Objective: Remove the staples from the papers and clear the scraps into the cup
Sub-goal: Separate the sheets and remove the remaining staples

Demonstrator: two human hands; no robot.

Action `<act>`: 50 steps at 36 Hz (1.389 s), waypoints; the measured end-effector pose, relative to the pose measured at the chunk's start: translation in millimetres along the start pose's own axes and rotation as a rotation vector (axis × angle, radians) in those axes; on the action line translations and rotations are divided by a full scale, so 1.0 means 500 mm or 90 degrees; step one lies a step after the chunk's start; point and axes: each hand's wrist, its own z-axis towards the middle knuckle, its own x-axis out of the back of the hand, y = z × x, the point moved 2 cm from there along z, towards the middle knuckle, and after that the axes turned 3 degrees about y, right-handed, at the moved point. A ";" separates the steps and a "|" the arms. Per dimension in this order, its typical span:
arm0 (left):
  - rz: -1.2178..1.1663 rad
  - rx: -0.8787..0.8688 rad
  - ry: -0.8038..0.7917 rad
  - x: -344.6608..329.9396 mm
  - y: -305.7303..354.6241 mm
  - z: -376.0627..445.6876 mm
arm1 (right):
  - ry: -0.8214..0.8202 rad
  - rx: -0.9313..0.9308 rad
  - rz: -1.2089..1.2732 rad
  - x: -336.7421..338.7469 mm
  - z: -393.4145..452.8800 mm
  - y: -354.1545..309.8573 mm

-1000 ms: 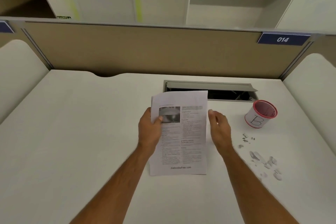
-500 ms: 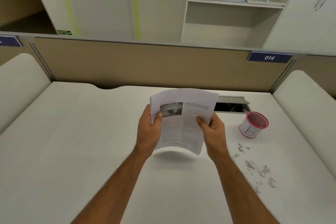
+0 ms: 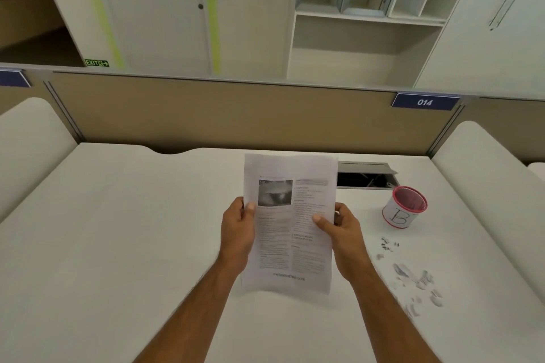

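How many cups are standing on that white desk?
1: a white cup with a red rim and a letter B, on the white desk, to the right of the printed papers. None seems hidden.

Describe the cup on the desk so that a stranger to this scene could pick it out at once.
Start at the white desk and find the open grey cable hatch near its far edge. Just right of the hatch's near corner stands the small white cup with a red rim. It is the only upright container there, marked with a handwritten B, beyond the scattered paper scraps and staples.
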 end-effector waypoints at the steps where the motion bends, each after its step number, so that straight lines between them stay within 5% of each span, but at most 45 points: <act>1: -0.020 0.014 -0.003 -0.001 -0.003 0.001 | -0.032 -0.016 0.008 0.003 -0.003 -0.004; 7: -0.112 0.116 -0.032 -0.001 -0.044 0.012 | -0.130 0.030 -0.274 0.011 -0.012 -0.070; 15: 0.012 0.256 0.017 -0.020 -0.122 0.020 | -0.130 0.221 -0.871 -0.088 -0.005 -0.192; 20: 0.072 0.237 -0.001 -0.035 -0.125 0.014 | -0.150 0.217 -0.978 -0.128 0.017 -0.154; 41: 0.102 0.272 -0.014 -0.037 -0.142 0.018 | -0.144 0.029 -0.826 -0.082 0.065 -0.076; 45: 0.091 0.280 -0.034 -0.044 -0.126 0.026 | -0.114 -0.035 -0.663 -0.031 0.075 -0.077; 50: -0.055 0.264 -0.064 -0.036 -0.085 0.038 | -0.181 -0.164 -0.226 0.027 0.054 -0.034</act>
